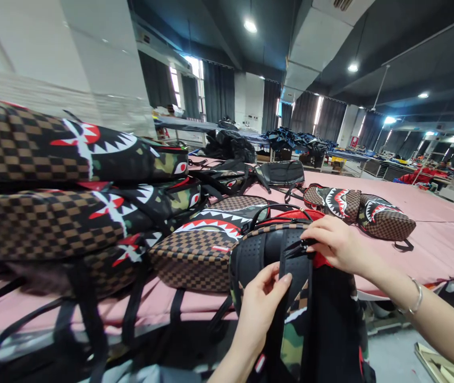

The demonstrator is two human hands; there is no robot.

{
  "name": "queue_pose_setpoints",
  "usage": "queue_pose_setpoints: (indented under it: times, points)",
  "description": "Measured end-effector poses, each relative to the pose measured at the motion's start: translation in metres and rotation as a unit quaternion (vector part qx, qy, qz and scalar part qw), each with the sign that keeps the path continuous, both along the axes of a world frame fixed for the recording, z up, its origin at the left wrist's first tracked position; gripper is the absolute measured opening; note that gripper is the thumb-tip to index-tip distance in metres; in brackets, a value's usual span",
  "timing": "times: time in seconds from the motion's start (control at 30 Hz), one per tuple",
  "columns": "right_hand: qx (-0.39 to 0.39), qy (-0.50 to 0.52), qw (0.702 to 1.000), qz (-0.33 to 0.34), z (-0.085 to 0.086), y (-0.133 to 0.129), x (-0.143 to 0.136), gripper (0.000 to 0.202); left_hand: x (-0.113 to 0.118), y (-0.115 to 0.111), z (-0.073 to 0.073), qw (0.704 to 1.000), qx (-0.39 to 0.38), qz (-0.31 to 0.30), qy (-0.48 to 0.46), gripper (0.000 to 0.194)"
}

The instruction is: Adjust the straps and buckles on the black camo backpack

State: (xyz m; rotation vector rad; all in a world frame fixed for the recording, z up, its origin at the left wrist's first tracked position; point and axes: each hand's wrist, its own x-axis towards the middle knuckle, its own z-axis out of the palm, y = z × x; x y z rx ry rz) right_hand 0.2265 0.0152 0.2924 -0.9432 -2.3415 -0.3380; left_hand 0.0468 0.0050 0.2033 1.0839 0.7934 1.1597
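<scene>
A black, checkered and camouflage backpack point(251, 255) stands close in front of me, its back and straps facing me and red lining showing at its top. My left hand point(265, 298) is closed, thumb and fingers pinching the edge of a black strap point(286, 266) on the bag. Higher up and to the right, my right hand point(330, 242) is closed on a small black piece point(295, 249), perhaps a clip or strap end; its exact shape is blurred. The two hands are apart, both over the backpack's upper part.
Checkered shark-mouth backpacks point(43, 218) are stacked on the left, with another bag point(203, 244) beside them. Two small checkered bags point(386, 218) lie on the pink table point(442, 239) at right. Dark bags point(230, 146) and far tables with materials stand behind.
</scene>
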Motion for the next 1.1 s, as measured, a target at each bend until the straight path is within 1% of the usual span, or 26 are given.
queue_pose_setpoints:
  times: [0.07, 0.13, 0.23, 0.4, 0.5, 0.6, 0.63, 0.7, 0.8, 0.87, 0.93, 0.97, 1.07, 1.1]
  points:
    - [0.037, -0.049, 0.998, -0.008, -0.001, -0.004, -0.002, 0.016, -0.001, 0.001, -0.002, 1.0, -0.008, 0.005, -0.009, 0.034]
    - [0.066, -0.063, 0.996, -0.023, -0.004, -0.005, -0.005, 0.017, -0.001, 0.001, -0.002, 1.0, -0.012, 0.0, -0.018, 0.032]
    - [0.057, -0.084, 0.994, -0.033, -0.004, -0.002, -0.009, 0.017, -0.002, -0.001, 0.001, 1.0, -0.01, -0.01, -0.023, 0.03]
    - [-0.023, -0.121, 0.992, -0.005, 0.006, 0.002, -0.009, 0.015, -0.003, -0.002, 0.001, 1.0, -0.008, 0.0, -0.008, 0.029]
    - [-0.079, -0.109, 0.99, 0.029, 0.011, 0.005, -0.008, 0.012, -0.004, -0.002, -0.002, 1.0, -0.014, -0.011, -0.016, 0.03]
    - [-0.159, -0.044, 0.982, 0.091, 0.011, 0.007, -0.01, 0.007, -0.006, -0.002, -0.005, 0.999, 0.001, -0.02, -0.025, 0.03]
    - [-0.19, -0.009, 0.976, 0.103, 0.011, 0.006, -0.011, 0.007, -0.006, -0.002, -0.005, 0.999, 0.009, -0.02, -0.027, 0.03]
    - [-0.253, 0.068, 0.959, 0.104, 0.008, 0.004, -0.014, 0.008, -0.005, -0.003, -0.006, 0.999, 0.021, -0.015, -0.025, 0.03]
    - [-0.337, 0.15, 0.925, 0.093, 0.004, -0.002, -0.017, 0.01, -0.004, -0.004, -0.005, 0.999, 0.039, 0.024, -0.023, 0.031]
    - [-0.353, 0.176, 0.914, 0.091, 0.001, -0.006, -0.019, 0.01, -0.003, -0.004, -0.004, 0.995, 0.068, 0.071, -0.03, 0.038]
    - [-0.345, 0.189, 0.915, 0.087, -0.001, -0.009, -0.021, 0.01, -0.004, -0.003, -0.003, 0.988, 0.108, 0.111, -0.018, 0.043]
    - [-0.339, 0.189, 0.918, 0.085, -0.002, -0.01, -0.022, 0.011, -0.005, -0.002, -0.003, 0.984, 0.129, 0.123, -0.003, 0.042]
    - [-0.321, 0.17, 0.929, 0.078, -0.002, -0.013, -0.026, 0.011, -0.008, 0.003, -0.003, 0.97, 0.184, 0.147, 0.061, 0.024]
    - [-0.312, 0.164, 0.933, 0.07, -0.002, -0.014, -0.027, 0.011, -0.009, 0.005, -0.003, 0.963, 0.197, 0.163, 0.081, 0.019]
